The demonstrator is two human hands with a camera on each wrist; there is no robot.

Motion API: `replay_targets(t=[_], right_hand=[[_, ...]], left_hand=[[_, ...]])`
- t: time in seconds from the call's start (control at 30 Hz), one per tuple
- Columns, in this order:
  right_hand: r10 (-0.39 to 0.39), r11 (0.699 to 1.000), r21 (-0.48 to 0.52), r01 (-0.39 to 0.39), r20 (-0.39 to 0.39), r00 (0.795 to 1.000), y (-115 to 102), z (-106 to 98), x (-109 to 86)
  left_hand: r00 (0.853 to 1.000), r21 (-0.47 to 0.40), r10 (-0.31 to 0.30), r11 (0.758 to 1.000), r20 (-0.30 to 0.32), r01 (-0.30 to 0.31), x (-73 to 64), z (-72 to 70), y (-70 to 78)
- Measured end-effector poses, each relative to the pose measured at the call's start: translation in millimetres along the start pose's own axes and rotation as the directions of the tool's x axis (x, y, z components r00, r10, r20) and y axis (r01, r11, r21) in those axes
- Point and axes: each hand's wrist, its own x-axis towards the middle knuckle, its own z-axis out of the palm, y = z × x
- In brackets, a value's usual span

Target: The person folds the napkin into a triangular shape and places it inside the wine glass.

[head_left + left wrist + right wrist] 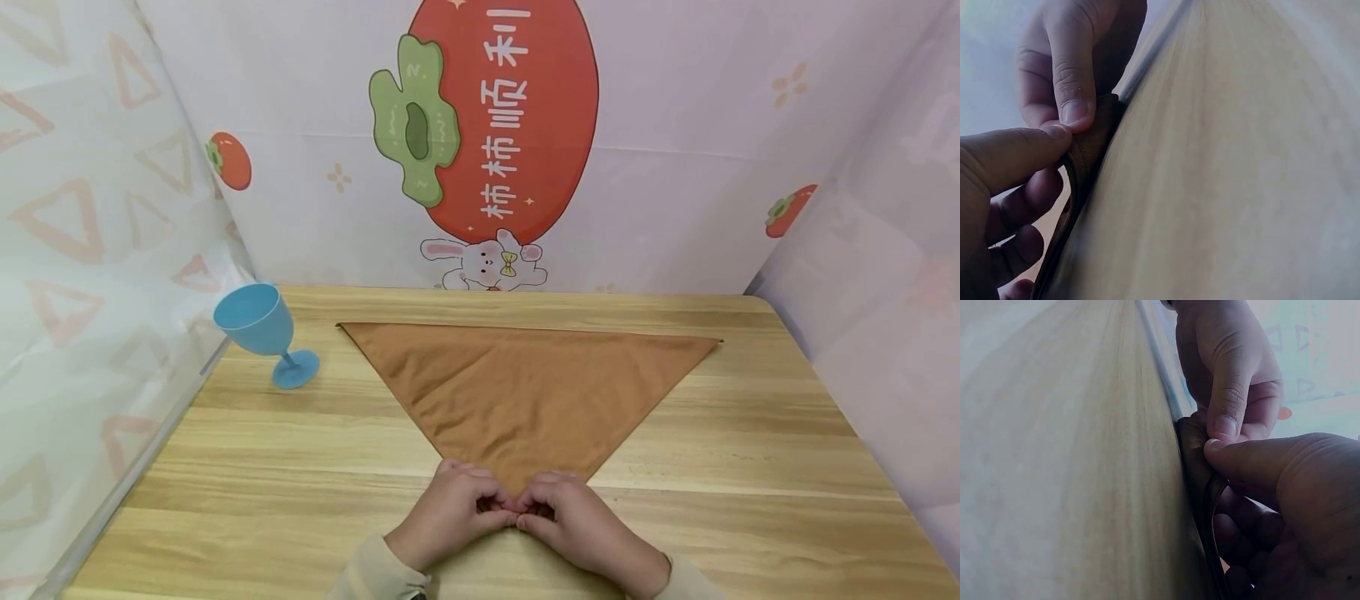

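A brown cloth lies as a triangle, its long edge toward the back and its point toward me. At that near point my left hand and right hand meet, thumb tips almost together. In the left wrist view, the left thumb and fingers pinch the cloth's edge, which stands slightly raised from the wood. The right wrist view has the right thumb pressing the same cloth against its curled fingers. Small wrinkles run across the cloth's left half.
A blue plastic goblet stands upright on the wooden table, left of the cloth. Printed white sheeting with persimmons and a rabbit walls the table at the back and sides.
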Motion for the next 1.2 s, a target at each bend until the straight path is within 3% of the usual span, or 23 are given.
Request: replay_targets(t=[0.3,0.6,0.83,1.2], right_hand=[[-0.037,0.999,0.004,0.037,-0.001,0.999,1.0,-0.9,0.4],[0.088,0.986,0.141,-0.095,0.052,0.995,-2.6,-2.6,2.1],[0.067,0.994,0.079,-0.069,0.033,0.997,-2.2,-2.1,1.3],[0.142,0.985,0.093,-0.148,0.068,0.988,-3.0,-3.8,1.6]], left_hand=[[0.999,0.032,0.021,0.999,0.043,-0.022,-0.5,-0.4,-0.1],[0.999,0.021,0.028,0.999,0.035,-0.028,0.0,-0.1,1.8],[0.998,0.003,0.019,1.0,0.054,-0.019,-0.4,0.6,0.8],[0.994,-0.026,-0.008,1.0,0.11,0.011,0.0,-1.7,-0.7]])
